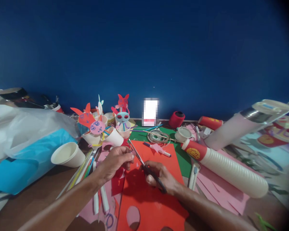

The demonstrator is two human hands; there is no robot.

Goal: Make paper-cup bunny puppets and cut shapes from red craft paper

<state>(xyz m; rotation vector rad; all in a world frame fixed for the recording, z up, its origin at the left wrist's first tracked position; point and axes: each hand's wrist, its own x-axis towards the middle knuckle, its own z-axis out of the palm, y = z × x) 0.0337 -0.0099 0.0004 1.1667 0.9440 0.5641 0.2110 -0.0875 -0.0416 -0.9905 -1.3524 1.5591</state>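
Observation:
My right hand [160, 176] is wrapped round the black handles of a pair of scissors [137, 154], whose blades point up and to the left. Just left of the blades is my left hand [119, 160], its fingers closed in a pinch; what they hold, if anything, is too small to make out. Both hands are over a red sheet [154, 205]. A pink oval piece [133, 217] lies on that sheet near the front, and a marker [167, 154] with a small pink paper piece lies behind the hands.
A long stack of paper cups [233, 170] and a white cutter [194, 176] lie at the right. Paper animal faces [97, 127] stand in cups at the back left. Nearer left are a tilted cup [68, 155] and blue material [36, 160]. A bottle [226, 131] leans at the right.

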